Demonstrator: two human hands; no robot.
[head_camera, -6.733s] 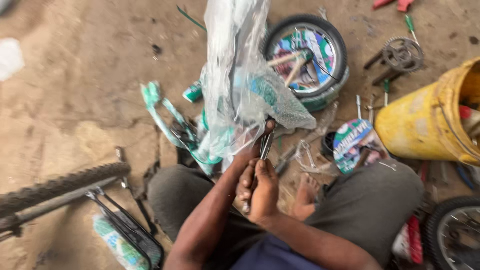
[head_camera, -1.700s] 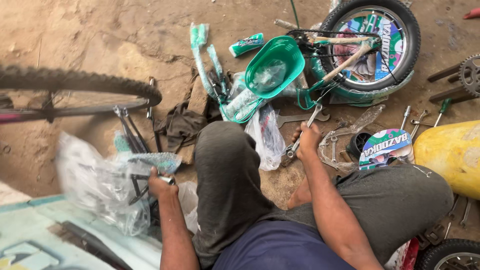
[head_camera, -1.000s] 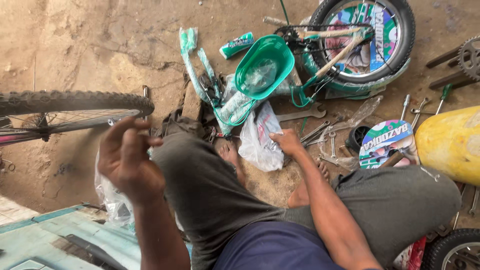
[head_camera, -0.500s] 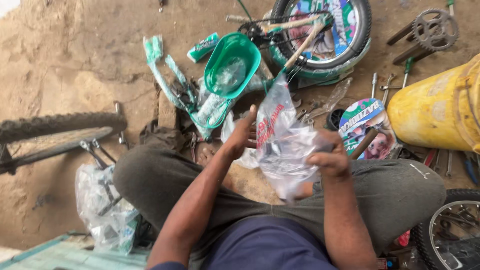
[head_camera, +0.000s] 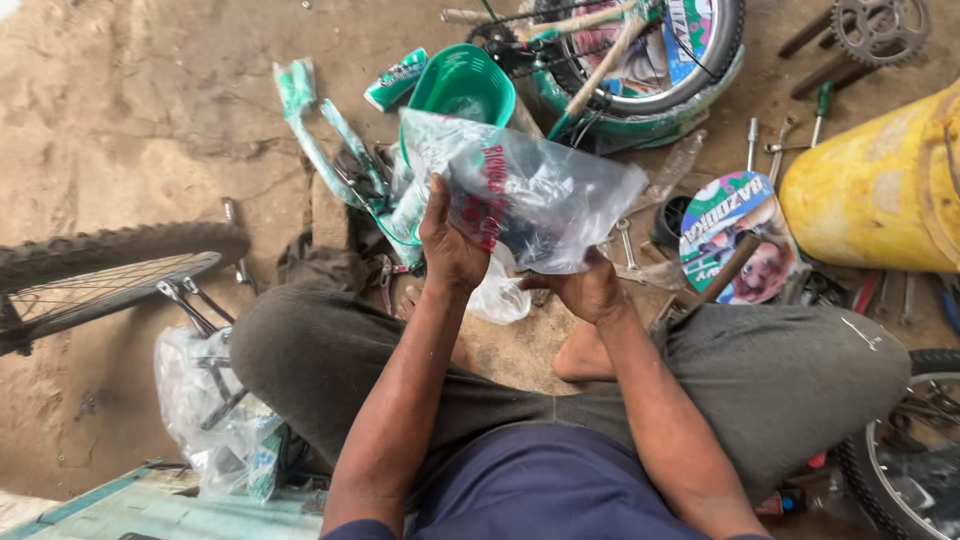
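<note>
I sit cross-legged on a dirt floor and hold a clear plastic bag (head_camera: 540, 190) with red print and dark small parts inside, up in front of me. My left hand (head_camera: 452, 245) grips the bag's left side with the fingers closed on the plastic. My right hand (head_camera: 585, 290) holds the bag from underneath at its lower right. Just beyond the bag lie a green plastic bicycle seat (head_camera: 460, 85) and green frame pieces wrapped in plastic (head_camera: 330, 140). A small wheel with a colourful printed disc (head_camera: 650, 50) lies at the top.
A yellow drum (head_camera: 880, 185) stands at the right, with spanners (head_camera: 790, 135) and a chainring (head_camera: 880, 25) beside it. A round printed disc (head_camera: 735, 230) lies near my right knee. A large spoked wheel (head_camera: 100, 270) is at the left, another plastic bag of parts (head_camera: 215, 410) below it.
My left hand let go of the bag of parts at the left and came over to the clear bag. Both hands lifted that bag off the ground and now hold it spread out.
</note>
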